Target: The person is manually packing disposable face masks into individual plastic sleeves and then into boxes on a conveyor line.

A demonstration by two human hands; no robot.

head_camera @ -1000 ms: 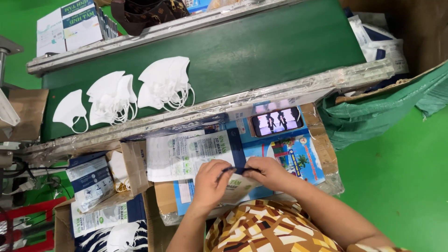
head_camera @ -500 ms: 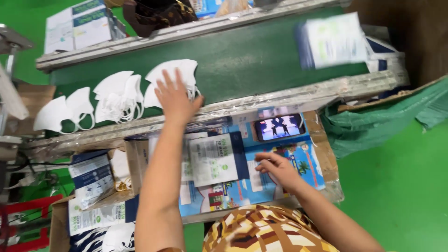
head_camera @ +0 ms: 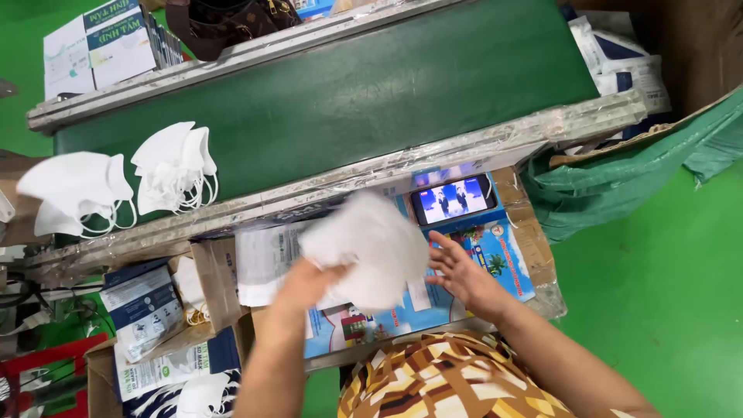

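- Back from the green conveyor belt [head_camera: 371,101], the left hand [head_camera: 309,282] has come down to the surface below it, now gripping a bunch of white face masks [head_camera: 368,248] that it did not hold half a second ago
- Those masks are blurred, lifted just above the surface on the near side of the belt, between the two hands
- Right hand [head_camera: 464,275] is open with fingers spread, grasping nothing, just beside the masks and not clearly touching them
- Two more piles of white masks [head_camera: 174,166] lie at the left end of the belt
- A phone [head_camera: 453,199] with a lit screen rests on the surface right below the belt's near rail, above the right hand
- A printed paper packet [head_camera: 267,259] lies flat under the left hand, also just below the belt
- A green sack [head_camera: 619,178] sits off the belt's right end
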